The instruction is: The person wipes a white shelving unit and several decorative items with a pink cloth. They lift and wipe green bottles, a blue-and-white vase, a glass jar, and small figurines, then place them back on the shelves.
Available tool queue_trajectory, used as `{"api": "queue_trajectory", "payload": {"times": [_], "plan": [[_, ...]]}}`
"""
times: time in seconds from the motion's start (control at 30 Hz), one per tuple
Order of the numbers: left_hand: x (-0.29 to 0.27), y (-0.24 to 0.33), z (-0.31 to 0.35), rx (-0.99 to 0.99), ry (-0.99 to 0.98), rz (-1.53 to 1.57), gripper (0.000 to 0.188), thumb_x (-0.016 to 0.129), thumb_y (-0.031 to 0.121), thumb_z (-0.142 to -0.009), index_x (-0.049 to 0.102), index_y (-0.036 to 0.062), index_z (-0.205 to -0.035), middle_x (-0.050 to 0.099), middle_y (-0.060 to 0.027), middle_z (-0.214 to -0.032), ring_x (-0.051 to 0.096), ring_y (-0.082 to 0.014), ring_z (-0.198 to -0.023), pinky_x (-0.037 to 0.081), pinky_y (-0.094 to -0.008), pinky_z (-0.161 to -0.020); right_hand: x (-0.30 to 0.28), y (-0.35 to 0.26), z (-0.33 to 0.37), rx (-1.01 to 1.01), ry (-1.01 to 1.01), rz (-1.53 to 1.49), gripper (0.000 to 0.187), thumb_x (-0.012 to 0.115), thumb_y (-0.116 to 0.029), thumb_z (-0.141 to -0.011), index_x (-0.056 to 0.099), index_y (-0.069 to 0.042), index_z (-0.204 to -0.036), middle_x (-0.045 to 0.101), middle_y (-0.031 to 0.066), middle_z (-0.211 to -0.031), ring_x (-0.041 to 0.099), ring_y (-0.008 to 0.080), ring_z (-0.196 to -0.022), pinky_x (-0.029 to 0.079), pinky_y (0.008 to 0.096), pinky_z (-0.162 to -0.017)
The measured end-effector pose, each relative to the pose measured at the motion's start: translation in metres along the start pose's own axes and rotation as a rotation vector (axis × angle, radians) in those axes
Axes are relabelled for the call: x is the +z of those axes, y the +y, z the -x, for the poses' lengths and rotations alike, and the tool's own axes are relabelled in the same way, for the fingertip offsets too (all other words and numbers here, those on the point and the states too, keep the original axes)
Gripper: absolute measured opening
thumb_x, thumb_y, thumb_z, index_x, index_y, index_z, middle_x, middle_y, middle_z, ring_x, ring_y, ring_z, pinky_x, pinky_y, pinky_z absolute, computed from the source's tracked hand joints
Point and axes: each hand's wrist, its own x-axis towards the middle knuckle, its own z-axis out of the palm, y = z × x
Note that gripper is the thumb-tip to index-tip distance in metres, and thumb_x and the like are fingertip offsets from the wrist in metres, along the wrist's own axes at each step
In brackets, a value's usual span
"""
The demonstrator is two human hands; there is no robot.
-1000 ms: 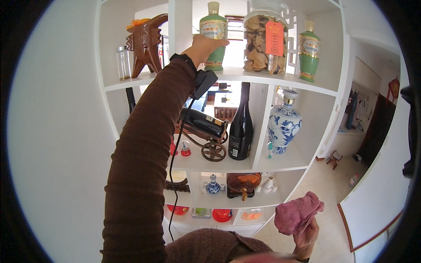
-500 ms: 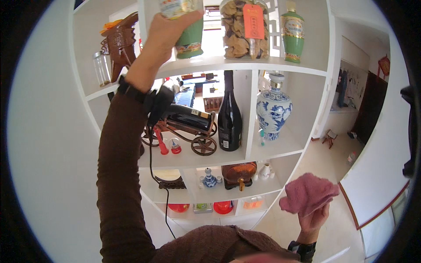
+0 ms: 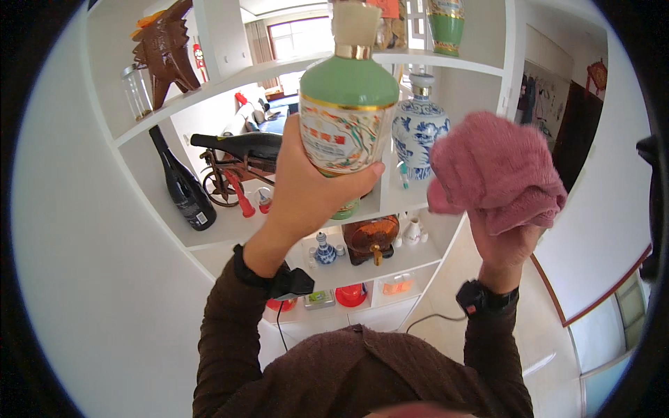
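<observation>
My left hand (image 3: pixel 303 191) is wrapped round the lower part of a green bottle (image 3: pixel 350 94) with a pale stopper, a gold neck band and a colourful patterned white label. The bottle is upright in front of the shelves, close to me. To its right, my right hand (image 3: pixel 507 247) holds up a crumpled dusky-pink cloth (image 3: pixel 498 171), which covers most of its fingers. Cloth and bottle are apart. Behind them, a blue-and-white porcelain jar (image 3: pixel 420 136) stands on the middle shelf, partly covered by the cloth.
The white shelf unit (image 3: pixel 446 59) holds a brown carved ornament (image 3: pixel 167 56), a glass jar (image 3: pixel 136 90), a dark wine bottle (image 3: pixel 182 184), another bottle on a cart-shaped rack (image 3: pixel 223 184), a second green bottle (image 3: pixel 446 31) and a small amber barrel (image 3: pixel 371 237). A black cable (image 3: pixel 280 327) hangs below my left wrist.
My left hand has brought the green bottle down off the top shelf and closer to me. My right hand has raised the pink cloth up beside it. The view has shifted.
</observation>
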Motion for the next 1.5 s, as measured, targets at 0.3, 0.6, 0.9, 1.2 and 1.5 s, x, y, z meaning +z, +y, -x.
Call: {"api": "queue_trajectory", "payload": {"times": [0.3, 0.6, 0.9, 1.2, 1.5], "plan": [[0.040, -0.055, 0.033, 0.201, 0.073, -0.385, 0.095, 0.091, 0.026, -0.062, 0.037, -0.0043, -0.134, 0.047, -0.0231, -0.123, 0.046, -0.0395, -0.119, 0.037, -0.0455, -0.103, 0.093, 0.049, -0.052, -0.316, 0.158, 0.883, 0.053, 0.074, -0.017, -0.090, 0.037, -0.008, -0.127, 0.053, 0.0105, -0.117, 0.055, 0.0188, -0.111, 0.047, 0.0319, -0.095], [0.018, -0.052, 0.053, 0.003, -0.105, -0.137, 0.092, 0.094, 0.027, -0.059, 0.041, -0.0017, -0.129, 0.054, -0.0157, -0.118, 0.058, -0.0256, -0.109, 0.047, -0.0385, -0.094, 0.068, 0.050, -0.048, -0.056, 0.172, 0.214, 0.052, 0.058, -0.010, -0.093, 0.031, -0.007, -0.137, 0.055, 0.0140, -0.126, 0.057, 0.0201, -0.114, 0.047, 0.0325, -0.098], [0.005, -0.072, 0.064, -0.432, -0.570, 0.612, 0.094, 0.090, 0.020, -0.064, 0.039, 0.0022, -0.141, 0.059, -0.0093, -0.129, 0.059, -0.0171, -0.114, 0.047, -0.0340, -0.099, 0.006, 0.070, -0.068, 0.014, -0.233, 0.510, 0.048, 0.055, -0.023, -0.097, 0.046, -0.001, -0.139, 0.054, 0.0170, -0.139, 0.056, 0.0275, -0.125, 0.045, 0.0357, -0.106], [0.022, -0.103, 0.107, -0.662, -0.717, 1.337, 0.100, 0.088, 0.041, -0.069, 0.040, 0.0028, -0.147, 0.058, -0.0128, -0.137, 0.060, -0.0224, -0.119, 0.049, -0.0365, -0.101, -0.040, 0.130, -0.071, -0.023, -0.052, 0.462, 0.045, 0.061, -0.014, -0.094, 0.050, -0.003, -0.136, 0.055, 0.0128, -0.136, 0.057, 0.0239, -0.121, 0.046, 0.0370, -0.104], [0.029, -0.100, 0.113, -0.651, -0.643, 1.405, 0.094, 0.082, 0.044, -0.074, 0.038, 0.0025, -0.146, 0.058, -0.0140, -0.134, 0.062, -0.0226, -0.116, 0.052, -0.0355, -0.098, -0.008, 0.090, -0.044, -0.026, -0.042, 0.331, 0.049, 0.063, -0.024, -0.092, 0.051, -0.002, -0.134, 0.057, 0.0132, -0.131, 0.060, 0.0230, -0.114, 0.051, 0.0374, -0.097]]}}
